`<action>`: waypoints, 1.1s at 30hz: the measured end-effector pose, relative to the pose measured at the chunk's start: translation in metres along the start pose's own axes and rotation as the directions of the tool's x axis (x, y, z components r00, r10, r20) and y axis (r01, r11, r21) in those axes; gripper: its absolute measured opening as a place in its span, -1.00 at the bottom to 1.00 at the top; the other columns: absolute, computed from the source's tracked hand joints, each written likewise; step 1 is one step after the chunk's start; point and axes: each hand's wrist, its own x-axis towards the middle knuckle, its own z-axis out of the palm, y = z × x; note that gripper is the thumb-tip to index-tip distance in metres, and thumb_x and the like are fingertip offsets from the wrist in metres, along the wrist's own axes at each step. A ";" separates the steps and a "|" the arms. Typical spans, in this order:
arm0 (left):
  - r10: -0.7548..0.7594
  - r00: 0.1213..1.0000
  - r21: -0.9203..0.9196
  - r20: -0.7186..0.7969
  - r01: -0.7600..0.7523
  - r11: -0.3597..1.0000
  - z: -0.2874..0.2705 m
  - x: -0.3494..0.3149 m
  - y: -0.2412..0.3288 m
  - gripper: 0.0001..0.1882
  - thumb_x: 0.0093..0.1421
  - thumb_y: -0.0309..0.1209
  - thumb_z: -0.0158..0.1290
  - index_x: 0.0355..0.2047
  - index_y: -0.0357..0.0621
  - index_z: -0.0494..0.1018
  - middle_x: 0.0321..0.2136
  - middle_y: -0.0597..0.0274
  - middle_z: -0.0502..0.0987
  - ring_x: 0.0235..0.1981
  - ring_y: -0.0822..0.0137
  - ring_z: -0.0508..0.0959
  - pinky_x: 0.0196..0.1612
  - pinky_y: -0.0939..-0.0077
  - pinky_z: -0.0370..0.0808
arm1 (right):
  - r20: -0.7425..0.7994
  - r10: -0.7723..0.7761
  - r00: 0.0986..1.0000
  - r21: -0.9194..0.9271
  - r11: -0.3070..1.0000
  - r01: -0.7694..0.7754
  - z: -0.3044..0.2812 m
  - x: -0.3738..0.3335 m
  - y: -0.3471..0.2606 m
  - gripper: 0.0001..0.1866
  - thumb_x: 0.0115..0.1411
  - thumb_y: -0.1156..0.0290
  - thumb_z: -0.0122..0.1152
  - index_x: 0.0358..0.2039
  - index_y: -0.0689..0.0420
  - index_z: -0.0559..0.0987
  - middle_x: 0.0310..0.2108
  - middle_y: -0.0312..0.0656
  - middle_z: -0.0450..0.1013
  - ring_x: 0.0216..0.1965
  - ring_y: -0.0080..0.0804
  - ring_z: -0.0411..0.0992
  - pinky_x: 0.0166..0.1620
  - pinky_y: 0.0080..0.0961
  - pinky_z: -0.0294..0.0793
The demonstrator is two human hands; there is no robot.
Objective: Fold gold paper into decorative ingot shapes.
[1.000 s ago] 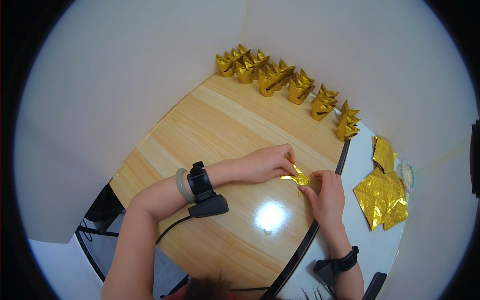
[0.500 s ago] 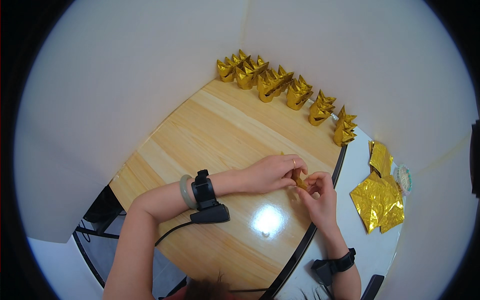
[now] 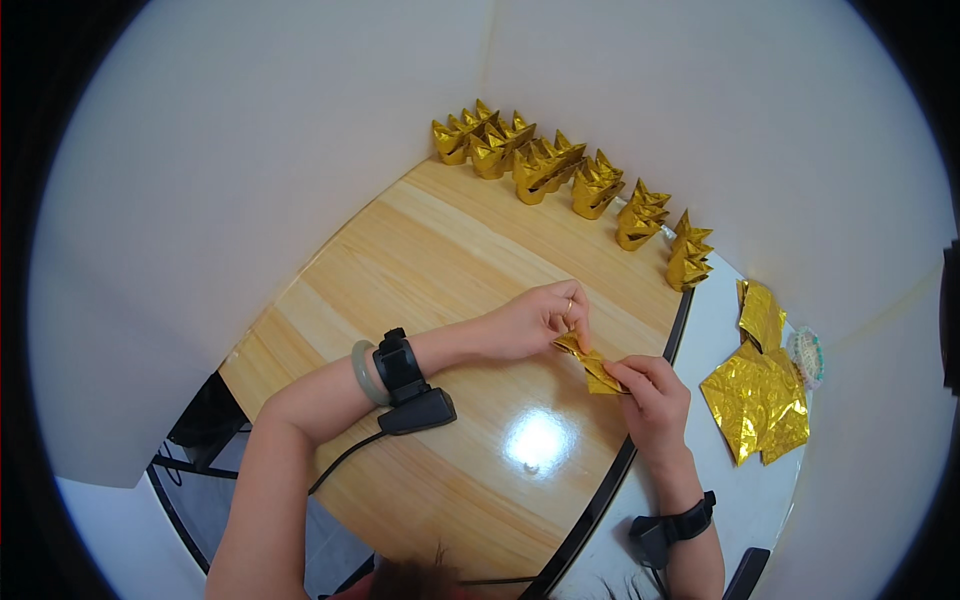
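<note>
A small folded piece of gold foil paper (image 3: 593, 372) is held above the right part of the wooden table. My right hand (image 3: 655, 405) pinches its lower right end between thumb and fingers. At the upper left end my left hand (image 3: 545, 320) has its fingers curled and closed on the foil's edge; its thumb is partly hidden. Along the far edge stands a row of several finished-looking gold foil shapes with pointed tips (image 3: 597, 187), upright and apart from both hands.
Flat gold foil sheets (image 3: 755, 405) lie on the white surface (image 3: 715, 320) at the right, beside a small round pale item with a green-blue rim (image 3: 806, 358). The wooden table (image 3: 400, 270) meets white walls at the back and left. A black cable (image 3: 345, 468) trails from my left wrist strap.
My hands have moved apart, the left up and leftward, the right slightly down and rightward. More of the gold foil paper now shows between them.
</note>
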 end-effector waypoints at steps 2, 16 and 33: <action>0.183 0.981 0.492 0.070 -0.193 0.849 -0.004 -0.001 -0.008 -0.76 -0.07 -0.68 0.09 -0.42 -0.06 0.58 -0.29 0.33 0.36 -0.18 0.36 0.36 -0.10 0.53 0.33 | 0.084 -0.065 0.994 -0.084 0.994 0.072 0.002 -0.003 0.002 -0.69 -0.20 0.63 0.28 -0.35 0.11 0.61 -0.33 -0.24 0.49 -0.41 -0.38 0.47 -0.39 -0.56 0.49; 0.050 0.960 0.440 0.275 -0.172 0.881 -0.015 -0.004 -0.011 -0.81 -0.01 -0.34 0.23 -0.33 0.15 0.66 -0.35 0.40 0.40 -0.14 0.29 0.26 0.00 0.50 0.22 | 0.554 0.041 0.831 0.325 0.909 -0.261 -0.025 -0.001 0.018 -0.62 -0.11 0.64 0.24 -0.24 0.02 0.66 -0.16 -0.26 0.49 -0.10 -0.31 0.40 -0.04 -0.46 0.40; 0.048 0.969 0.489 0.242 -0.165 0.856 -0.011 -0.003 -0.012 -0.85 -0.03 -0.30 0.22 -0.39 0.17 0.65 -0.41 0.45 0.44 -0.19 0.31 0.31 -0.02 0.45 0.21 | 0.446 0.479 0.756 0.187 0.776 -0.602 0.008 0.001 -0.003 -0.76 0.03 0.51 0.29 -0.27 0.20 0.48 -0.48 -0.24 0.45 -0.48 -0.47 0.41 -0.38 -0.57 0.42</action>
